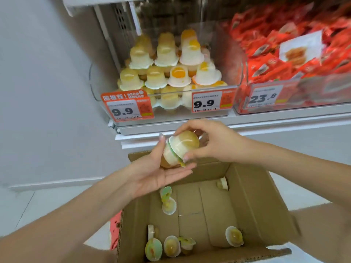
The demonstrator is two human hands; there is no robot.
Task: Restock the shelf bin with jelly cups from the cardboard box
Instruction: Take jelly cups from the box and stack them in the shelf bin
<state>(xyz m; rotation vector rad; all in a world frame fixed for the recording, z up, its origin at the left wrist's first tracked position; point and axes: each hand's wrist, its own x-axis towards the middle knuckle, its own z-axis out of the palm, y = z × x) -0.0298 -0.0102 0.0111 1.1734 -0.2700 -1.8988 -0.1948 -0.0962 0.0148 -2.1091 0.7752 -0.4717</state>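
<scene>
Lower in the frame, the cardboard box [252, 196] is showing matt brown board. Above it, the shelf bin [98, 86] is looking like clear glossy plastic, and the jelly cups [182, 147] are gleaming smooth, translucent plastic.

Stacked jelly cups [163, 73] fill the shelf bin [95, 86]; open room remains above them, under the upper shelf [79, 2].
</scene>
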